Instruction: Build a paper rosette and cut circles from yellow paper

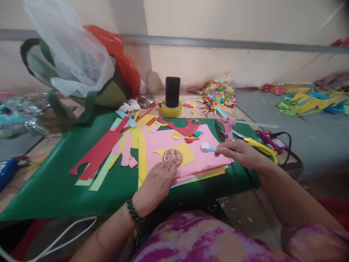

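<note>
My left hand (159, 178), with a ring on a finger and a green bead bracelet at the wrist, presses its bent fingers on a round red-and-white disc (172, 154). Under the disc lies a yellow paper piece (187, 152), on top of a stack of pink sheets (160, 138). My right hand (236, 153) is closed around a light blue stick (212, 149). The stick's far end meets a small white round piece (204, 146) over the pink paper; whether they are joined I cannot tell. A yellow paper circle (175, 135) lies beyond the disc.
Red paper strips (106, 149) and other scraps lie left on the green mat (62, 156). A phone (172, 91) stands in a yellow tape roll (171, 110). Right are a pink glue gun (228, 128) and yellow-handled scissors (259, 145). A spiky paper bundle (219, 95) sits behind.
</note>
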Tool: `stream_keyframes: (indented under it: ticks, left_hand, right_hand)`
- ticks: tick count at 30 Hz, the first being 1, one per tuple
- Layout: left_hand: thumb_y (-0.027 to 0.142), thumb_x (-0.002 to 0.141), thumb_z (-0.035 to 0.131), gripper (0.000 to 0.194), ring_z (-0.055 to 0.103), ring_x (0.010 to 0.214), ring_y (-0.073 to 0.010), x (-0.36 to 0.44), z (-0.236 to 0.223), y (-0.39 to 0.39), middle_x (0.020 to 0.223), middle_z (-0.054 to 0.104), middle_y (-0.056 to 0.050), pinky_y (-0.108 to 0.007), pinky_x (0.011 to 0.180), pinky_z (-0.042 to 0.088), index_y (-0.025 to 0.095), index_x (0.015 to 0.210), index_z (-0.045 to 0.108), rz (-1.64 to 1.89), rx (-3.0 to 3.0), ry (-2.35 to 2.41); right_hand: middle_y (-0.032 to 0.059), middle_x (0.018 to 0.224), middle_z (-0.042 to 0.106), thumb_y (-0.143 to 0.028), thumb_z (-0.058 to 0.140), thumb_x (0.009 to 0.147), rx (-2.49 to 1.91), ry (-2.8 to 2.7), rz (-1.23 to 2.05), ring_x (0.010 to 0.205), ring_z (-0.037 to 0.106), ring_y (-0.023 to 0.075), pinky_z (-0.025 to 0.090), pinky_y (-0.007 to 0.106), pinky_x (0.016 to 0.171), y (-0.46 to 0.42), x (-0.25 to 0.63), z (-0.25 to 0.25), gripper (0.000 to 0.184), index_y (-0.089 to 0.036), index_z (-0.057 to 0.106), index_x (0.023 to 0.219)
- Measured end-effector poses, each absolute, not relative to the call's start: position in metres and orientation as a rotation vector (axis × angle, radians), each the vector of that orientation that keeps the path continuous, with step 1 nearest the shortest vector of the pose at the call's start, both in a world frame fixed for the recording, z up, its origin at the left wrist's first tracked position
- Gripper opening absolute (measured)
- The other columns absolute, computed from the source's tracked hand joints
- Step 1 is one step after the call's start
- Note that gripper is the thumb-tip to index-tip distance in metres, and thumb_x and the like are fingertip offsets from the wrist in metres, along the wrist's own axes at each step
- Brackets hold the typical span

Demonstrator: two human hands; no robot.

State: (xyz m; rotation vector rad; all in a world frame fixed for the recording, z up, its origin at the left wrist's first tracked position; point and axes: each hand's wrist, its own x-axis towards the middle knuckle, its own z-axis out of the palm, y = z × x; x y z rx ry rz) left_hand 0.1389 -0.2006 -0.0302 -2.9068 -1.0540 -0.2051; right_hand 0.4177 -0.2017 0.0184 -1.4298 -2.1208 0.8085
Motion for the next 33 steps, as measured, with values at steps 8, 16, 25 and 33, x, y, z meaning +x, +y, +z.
stream_keyframes:
  ticks: [8, 16, 25, 33]
  left_hand:
    - [0.017, 0.097, 0.041, 0.025, 0.066, 0.088, -0.0272, 0.166, -0.026, -0.211, 0.094, 0.069, -0.017, -0.037, 0.072, 0.049, 0.010, 0.092, 0.064, -0.080, -2.777, -1.222]
    - [0.021, 0.096, 0.045, 0.034, 0.067, 0.105, -0.0337, 0.189, -0.051, -0.223, 0.116, 0.066, -0.031, -0.045, 0.085, 0.052, -0.002, 0.112, 0.064, -0.362, -2.549, -1.450]
    - [0.019, 0.093, 0.049, 0.036, 0.068, 0.105, -0.0360, 0.198, -0.057, -0.226, 0.115, 0.067, -0.032, -0.049, 0.091, 0.050, -0.004, 0.115, 0.066, -0.413, -2.387, -1.448]
    - [0.019, 0.090, 0.053, 0.033, 0.069, 0.099, -0.0360, 0.195, -0.058, -0.225, 0.111, 0.069, -0.031, -0.048, 0.089, 0.051, -0.003, 0.109, 0.068, -0.456, -2.447, -1.485]
  right_hand:
    - [-0.0019, 0.064, 0.054, -0.041, 0.079, 0.071, -1.251, -1.509, 1.213, 0.051, 0.044, 0.0091, 0.035, 0.022, 0.043, -0.217, 0.399, 0.049, 0.036, -0.020, 0.071, 0.100]
    - [-0.0080, 0.045, 0.033, -0.058, 0.069, 0.075, -1.137, -1.469, 1.160, 0.040, 0.027, 0.0062, 0.019, 0.022, 0.036, -0.168, 0.343, 0.035, 0.041, -0.017, 0.069, 0.077]
    - [-0.0014, 0.057, 0.051, -0.051, 0.056, 0.083, -1.273, -2.049, 1.081, 0.053, 0.045, 0.0099, 0.035, 0.023, 0.049, -0.112, 0.282, 0.001, 0.040, -0.017, 0.053, 0.063]
    - [-0.0023, 0.058, 0.048, -0.034, 0.051, 0.083, -1.368, -2.270, 1.015, 0.058, 0.044, 0.0112, 0.035, 0.024, 0.054, -0.100, 0.275, -0.010, 0.026, -0.017, 0.051, 0.063]
